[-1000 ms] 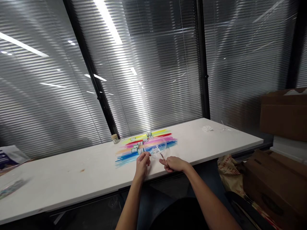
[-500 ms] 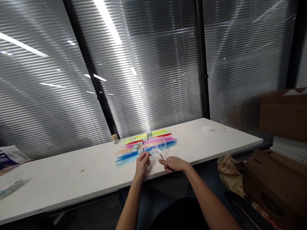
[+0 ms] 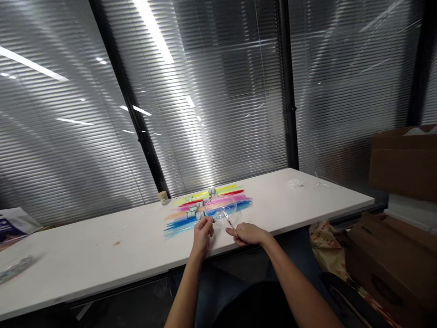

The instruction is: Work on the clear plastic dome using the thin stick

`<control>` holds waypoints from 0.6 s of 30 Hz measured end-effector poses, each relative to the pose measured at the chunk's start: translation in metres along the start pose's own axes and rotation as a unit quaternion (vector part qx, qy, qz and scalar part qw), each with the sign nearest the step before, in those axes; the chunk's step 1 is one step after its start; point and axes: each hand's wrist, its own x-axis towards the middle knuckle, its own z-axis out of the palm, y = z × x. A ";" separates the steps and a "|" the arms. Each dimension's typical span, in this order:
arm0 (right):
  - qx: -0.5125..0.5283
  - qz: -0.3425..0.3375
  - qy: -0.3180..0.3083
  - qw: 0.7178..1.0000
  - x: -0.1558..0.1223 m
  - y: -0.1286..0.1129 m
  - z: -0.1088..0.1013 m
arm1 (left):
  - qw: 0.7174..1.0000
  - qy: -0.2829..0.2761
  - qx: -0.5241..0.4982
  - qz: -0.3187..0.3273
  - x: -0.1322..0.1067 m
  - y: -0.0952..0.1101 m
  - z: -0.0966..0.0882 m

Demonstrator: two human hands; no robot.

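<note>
My left hand [image 3: 202, 232] pinches the near rim of a clear round plastic dish [image 3: 221, 208] at the front of the white table [image 3: 102, 248]. My right hand [image 3: 248, 233] grips a thin stick-like tool [image 3: 229, 221], its tip pointing into the dish. Behind and under the dish lie bundles of coloured strips [image 3: 208, 207], yellow, red, pink, orange and blue, with small labels around them.
A small tan roll [image 3: 164, 197] stands by the window blinds. A bag [image 3: 13, 223] and a packet [image 3: 15, 268] lie at the far left. Clear wrappers [image 3: 295, 183] sit at the right end. Cardboard boxes [image 3: 403, 159] stack up beyond the right edge.
</note>
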 end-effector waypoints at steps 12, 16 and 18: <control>-0.018 -0.004 -0.009 1.000 -0.002 -0.003 -0.003 | 1.000 0.026 0.002 0.005 0.000 0.000 0.001; 0.001 0.000 -0.002 1.000 0.000 -0.001 -0.001 | 0.997 0.069 -0.033 0.010 -0.002 0.006 0.004; 0.006 0.004 -0.003 1.000 0.000 0.000 -0.001 | 0.995 0.091 -0.038 0.009 -0.002 0.009 0.006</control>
